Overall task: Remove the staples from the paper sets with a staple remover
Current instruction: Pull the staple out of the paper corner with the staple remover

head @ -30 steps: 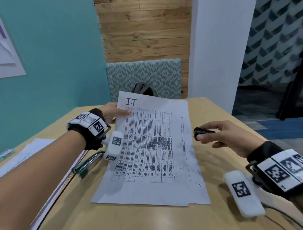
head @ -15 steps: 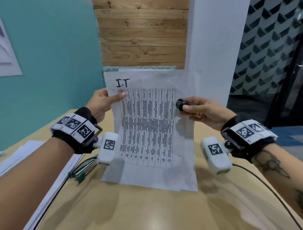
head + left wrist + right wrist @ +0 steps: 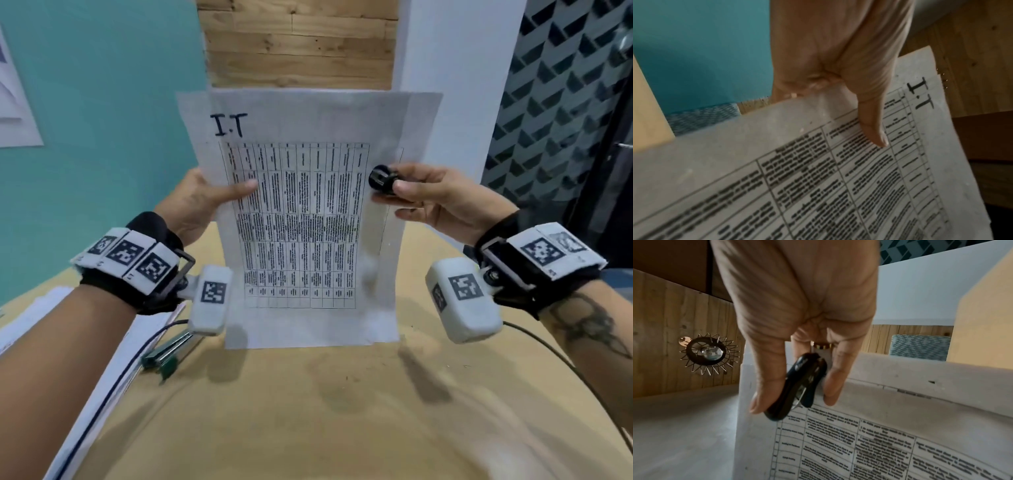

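Note:
A paper set with a printed table and "I.T" written at its top stands upright above the wooden table. My left hand pinches its left edge, thumb across the print. My right hand grips a black staple remover between thumb and fingers at the sheet's right edge. In the right wrist view the staple remover lies against the paper, and other fingers reach behind the sheet. A second sheet shows offset behind the front one. No staple is visible.
A stack of white papers lies at the left table edge, with a green clip-like tool beside it. A cable runs across the table at right. A teal wall stands on the left, a white pillar behind.
The paper set has been lifted from lying flat on the table to upright. My right hand came in with the staple remover to the sheet's right edge.

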A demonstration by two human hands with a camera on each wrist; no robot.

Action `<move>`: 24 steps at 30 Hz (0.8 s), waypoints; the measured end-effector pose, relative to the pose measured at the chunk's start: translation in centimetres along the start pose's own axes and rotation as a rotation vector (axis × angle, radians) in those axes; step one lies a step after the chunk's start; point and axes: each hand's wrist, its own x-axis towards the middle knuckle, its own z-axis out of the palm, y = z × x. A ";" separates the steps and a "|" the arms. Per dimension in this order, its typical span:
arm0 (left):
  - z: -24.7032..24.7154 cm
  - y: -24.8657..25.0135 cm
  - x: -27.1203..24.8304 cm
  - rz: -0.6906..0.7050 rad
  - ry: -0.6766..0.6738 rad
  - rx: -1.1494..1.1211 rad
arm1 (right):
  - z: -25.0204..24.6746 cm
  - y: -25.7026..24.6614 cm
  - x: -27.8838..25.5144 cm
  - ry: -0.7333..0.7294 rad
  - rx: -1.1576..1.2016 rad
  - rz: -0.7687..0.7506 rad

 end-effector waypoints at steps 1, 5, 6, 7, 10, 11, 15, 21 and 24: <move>0.1 -0.2 -0.1 -0.016 -0.015 -0.002 | 0.0 0.0 0.1 -0.003 -0.008 0.005; 0.5 1.4 1.6 -0.020 0.046 0.066 | -0.6 -1.7 1.8 0.037 -0.040 -0.045; 0.8 2.3 2.2 -0.008 0.084 0.104 | -0.7 -2.5 2.4 0.052 -0.048 -0.083; 1.2 3.3 2.6 0.017 0.125 0.141 | -0.7 -3.3 2.9 0.072 -0.052 -0.127; 2.0 5.8 3.6 0.234 0.203 0.214 | -0.8 -5.6 3.4 0.106 -0.046 -0.284; 2.3 6.4 3.5 0.321 0.220 0.221 | -0.8 -5.8 3.1 0.092 -0.043 -0.335; 1.0 4.1 2.4 0.406 0.010 0.236 | -1.3 -3.0 0.0 0.009 -0.048 -0.333; 0.2 -0.6 -2.0 0.039 -0.317 0.424 | -2.3 3.3 -4.3 -0.096 -0.231 0.008; 0.5 -1.3 -2.8 -0.005 -0.305 0.382 | -1.8 3.5 -5.0 -0.102 -0.262 0.088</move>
